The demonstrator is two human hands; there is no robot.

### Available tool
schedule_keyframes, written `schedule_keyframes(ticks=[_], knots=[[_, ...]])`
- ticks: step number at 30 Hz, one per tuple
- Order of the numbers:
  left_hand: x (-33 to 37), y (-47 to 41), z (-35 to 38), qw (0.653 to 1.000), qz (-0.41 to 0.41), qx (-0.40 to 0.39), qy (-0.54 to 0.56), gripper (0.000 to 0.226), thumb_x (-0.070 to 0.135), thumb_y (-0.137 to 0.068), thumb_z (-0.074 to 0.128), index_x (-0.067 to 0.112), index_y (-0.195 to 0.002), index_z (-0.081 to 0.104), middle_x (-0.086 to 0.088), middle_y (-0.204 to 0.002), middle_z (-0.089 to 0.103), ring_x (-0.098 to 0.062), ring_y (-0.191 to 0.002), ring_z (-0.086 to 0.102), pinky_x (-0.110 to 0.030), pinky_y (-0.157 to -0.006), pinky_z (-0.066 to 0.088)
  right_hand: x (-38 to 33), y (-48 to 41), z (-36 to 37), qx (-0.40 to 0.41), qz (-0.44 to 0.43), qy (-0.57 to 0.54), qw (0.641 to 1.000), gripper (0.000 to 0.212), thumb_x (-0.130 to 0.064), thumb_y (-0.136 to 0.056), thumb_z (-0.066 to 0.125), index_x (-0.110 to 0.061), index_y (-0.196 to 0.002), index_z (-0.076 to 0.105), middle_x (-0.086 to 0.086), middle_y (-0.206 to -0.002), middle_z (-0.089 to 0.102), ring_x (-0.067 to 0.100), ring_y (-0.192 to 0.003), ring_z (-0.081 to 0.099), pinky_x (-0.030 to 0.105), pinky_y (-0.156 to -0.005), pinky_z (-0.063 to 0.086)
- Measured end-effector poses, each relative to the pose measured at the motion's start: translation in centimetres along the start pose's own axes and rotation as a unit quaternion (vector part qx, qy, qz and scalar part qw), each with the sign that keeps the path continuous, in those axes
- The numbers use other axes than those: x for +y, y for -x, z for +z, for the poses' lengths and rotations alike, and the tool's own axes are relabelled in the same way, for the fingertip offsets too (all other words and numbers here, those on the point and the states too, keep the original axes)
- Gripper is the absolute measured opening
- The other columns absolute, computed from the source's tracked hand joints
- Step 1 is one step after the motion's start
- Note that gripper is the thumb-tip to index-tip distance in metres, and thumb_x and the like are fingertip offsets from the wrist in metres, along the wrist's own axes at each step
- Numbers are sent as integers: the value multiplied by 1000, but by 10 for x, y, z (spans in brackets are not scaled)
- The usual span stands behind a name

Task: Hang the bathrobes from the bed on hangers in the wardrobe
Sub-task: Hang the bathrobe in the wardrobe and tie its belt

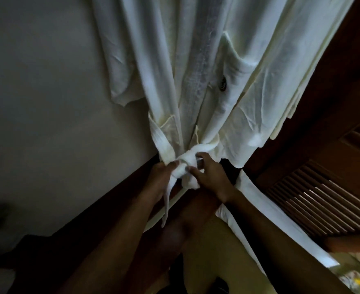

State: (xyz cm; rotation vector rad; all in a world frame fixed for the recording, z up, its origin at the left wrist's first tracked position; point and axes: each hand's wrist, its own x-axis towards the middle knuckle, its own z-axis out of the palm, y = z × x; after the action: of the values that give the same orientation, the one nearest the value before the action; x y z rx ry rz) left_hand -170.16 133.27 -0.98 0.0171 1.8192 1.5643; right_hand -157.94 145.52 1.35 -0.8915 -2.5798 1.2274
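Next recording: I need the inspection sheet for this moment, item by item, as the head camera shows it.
Surface: white cloth at the lower right, perhaps bedding; cannot tell.
Job's things: white bathrobe hangs down full length; its belt is gathered into a knot at the waist; hanger out of view.
Clutter: blurred colourful thing in the bottom right corner, not identifiable.
Hands: left hand grips the belt at the knot; right hand pinches the knot's loop with its fingers.
Cables: nothing seen.
Surroundings: pale wall on the left; dark wooden louvred door on the right.
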Motion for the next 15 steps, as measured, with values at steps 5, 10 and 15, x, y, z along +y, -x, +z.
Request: schedule_keyframes(ticks=[5, 10, 15], knots=[[20, -15, -21, 981, 49, -171, 75, 29, 10, -97, 65, 0, -124, 67, -15, -118, 74, -29, -116, 68, -35, -94, 54, -18, -38, -17, 50, -74, 138, 986, 35, -49, -99, 55, -15, -97, 64, 2, -84, 68, 22, -78, 66, 32, -62, 40], [28, -44, -32, 975, 101, -195, 23, 35, -4, -94, 64, 3, -128, 63, -14, -123, 72, -25, -114, 69, -30, -91, 57, -46, -74, -59, 210, -102, 172, 957, 41, -47, -104, 46, -13, -85, 61, 7, -77, 67, 28, -72, 65, 31, -58, 30], [5, -99, -42, 999, 32, -4, -41, 15, 10, -94, 70, 1, -106, 72, -14, -88, 74, -18, -69, 72, -28, -65, 58, -69, -90, -102, 343, -77, 109, 930, 43, -43, -103, 45, -11, -86, 68, 7, -79, 71, 24, -69, 65, 29, -60, 32]])
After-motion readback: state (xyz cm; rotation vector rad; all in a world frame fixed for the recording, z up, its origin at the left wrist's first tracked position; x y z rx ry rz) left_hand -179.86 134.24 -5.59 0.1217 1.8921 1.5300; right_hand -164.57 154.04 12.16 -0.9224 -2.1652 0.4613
